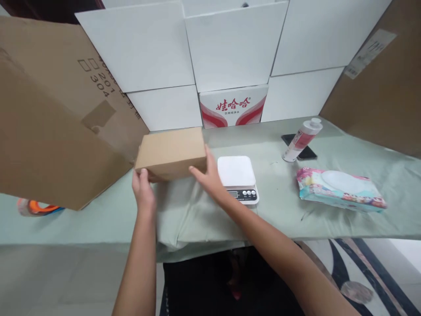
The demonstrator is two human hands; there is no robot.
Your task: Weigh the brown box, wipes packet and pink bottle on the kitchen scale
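A plain brown cardboard box (173, 149) is held between both hands over the left-centre of the table. My left hand (142, 188) grips its near left corner, with the thumb on the front face. Around its right end wraps my right hand (208, 175), thumb on the front and fingers partly hidden behind the side. Just right of that hand lies a white digital kitchen scale (236, 172), its display and buttons facing me. The underside of the box is out of sight.
Right of the scale stand a white-and-pink bottle (301, 140), a dark phone (307, 152) and a wet-wipes pack (340, 188). Tape rolls (41, 207) lie far left, by a large cardboard panel (59, 114). White boxes (237, 48) wall the back; another cardboard panel (388, 87) stands right.
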